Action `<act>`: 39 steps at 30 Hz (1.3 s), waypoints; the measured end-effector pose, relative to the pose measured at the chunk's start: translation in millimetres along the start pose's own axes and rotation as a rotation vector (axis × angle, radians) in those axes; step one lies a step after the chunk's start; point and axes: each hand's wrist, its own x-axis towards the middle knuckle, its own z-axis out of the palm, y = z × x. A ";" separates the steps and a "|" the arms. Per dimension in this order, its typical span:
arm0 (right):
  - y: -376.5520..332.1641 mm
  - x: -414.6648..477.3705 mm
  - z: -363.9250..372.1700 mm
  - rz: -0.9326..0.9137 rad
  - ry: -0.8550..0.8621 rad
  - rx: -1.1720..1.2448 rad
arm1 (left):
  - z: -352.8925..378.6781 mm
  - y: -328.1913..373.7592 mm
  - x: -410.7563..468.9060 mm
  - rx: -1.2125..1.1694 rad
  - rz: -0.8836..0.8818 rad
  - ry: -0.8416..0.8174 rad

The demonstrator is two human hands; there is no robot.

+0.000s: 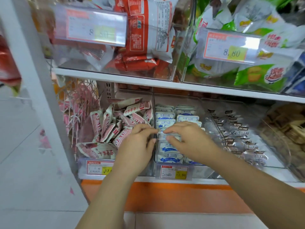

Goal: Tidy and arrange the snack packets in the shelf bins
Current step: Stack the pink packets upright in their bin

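On the lower shelf [165, 179], clear bins stand side by side with open tops, and the upper shelf board [165, 85] crosses above their rear rims, so the way in is from the front and above. A white upright post [41, 80] bounds the shelf on the left, with bare floor [24, 162] beyond it.

The left bin [132, 92] holds pink-and-white packets [102, 123] in a loose jumble, tilted at all angles. The middle bin [198, 169] holds blue-and-white packets [166, 116] in two tidy columns, overlapping from back to front. The right bin [247, 103] holds dark, silvery packets [239, 134] lying loosely. Yellow-and-orange price tags [174, 173] hang on the bin fronts.

Both hands meet over the middle bin, close to the wall it shares with the left bin. The left hand [140, 141] has its fingers curled and pinches the left edge of a loose packet [173, 137]. The right hand [188, 134] grips the same packet from the right, fingers over the top and thumb below. This packet is small, flat and white with blue print, and sits just above the left column.
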 end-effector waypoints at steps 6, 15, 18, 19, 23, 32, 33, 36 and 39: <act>-72.7 -12.0 14.0 -0.193 0.053 0.092 | -44.5 -22.7 -63.3 0.039 -0.032 0.237; -147.2 15.8 70.7 -0.152 0.041 0.001 | -82.9 -50.6 -109.4 -0.167 -0.283 0.374; -150.3 25.0 74.6 -0.069 0.107 0.033 | -94.3 -62.3 -112.1 -0.289 -0.418 0.310; -150.7 25.8 70.9 -0.030 0.179 0.131 | -96.6 -64.5 -112.5 -0.358 -0.469 0.283; -145.7 16.4 41.6 -0.109 0.434 0.470 | -102.6 -55.4 -106.5 -0.943 -0.676 0.170; -125.7 -18.0 47.6 -0.543 0.127 0.239 | -111.7 -43.2 -103.2 -1.434 -0.643 0.141; -125.7 -13.9 44.0 -0.459 0.111 0.273 | -111.9 -46.9 -104.1 -1.396 -0.670 0.218; -125.9 8.3 33.7 -0.116 0.014 0.406 | -120.6 -53.7 -106.1 -1.289 -0.714 0.451; -129.8 33.6 37.6 0.052 -0.208 0.438 | -133.3 -58.6 -106.4 -1.197 -0.710 0.584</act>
